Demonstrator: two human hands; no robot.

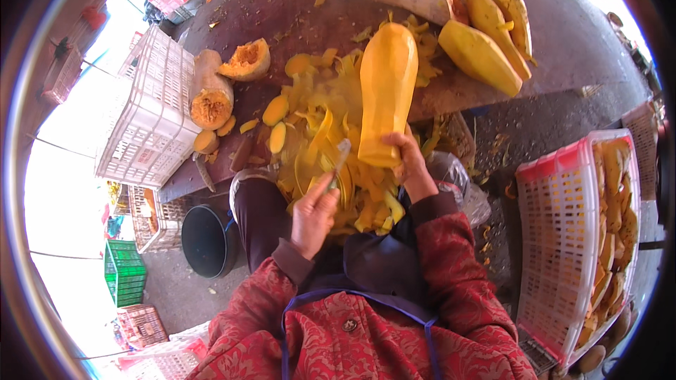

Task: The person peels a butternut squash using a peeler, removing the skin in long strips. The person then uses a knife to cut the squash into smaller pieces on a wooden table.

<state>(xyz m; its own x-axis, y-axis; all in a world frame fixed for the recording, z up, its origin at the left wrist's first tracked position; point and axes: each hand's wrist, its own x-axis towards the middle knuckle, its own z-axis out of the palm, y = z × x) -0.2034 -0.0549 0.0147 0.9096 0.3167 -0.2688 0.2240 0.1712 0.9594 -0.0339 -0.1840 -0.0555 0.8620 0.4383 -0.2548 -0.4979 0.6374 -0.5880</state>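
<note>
My left hand (pixel 316 215) grips the handle of a peeler (pixel 344 152), its head pointing up and away from me. A large peeled squash (pixel 388 87), smooth and orange-yellow, stands out in front of me, tilted slightly to the right. My right hand (pixel 411 161) holds it by its near end, fingers around the right side. The peeler is to the left of the squash and apart from it. Below and behind both spreads a heap of yellow peel strips (pixel 317 142), reaching from the table down towards my lap.
Cut and unpeeled squashes (pixel 211 89) lie left on the table (pixel 237 16), beside a white plastic crate (pixel 150 111). Several more squashes (pixel 480 55), some peeled, rest at the far right. A black bucket (pixel 208 241) stands low left. Another crate (pixel 560 237) at right holds squash pieces.
</note>
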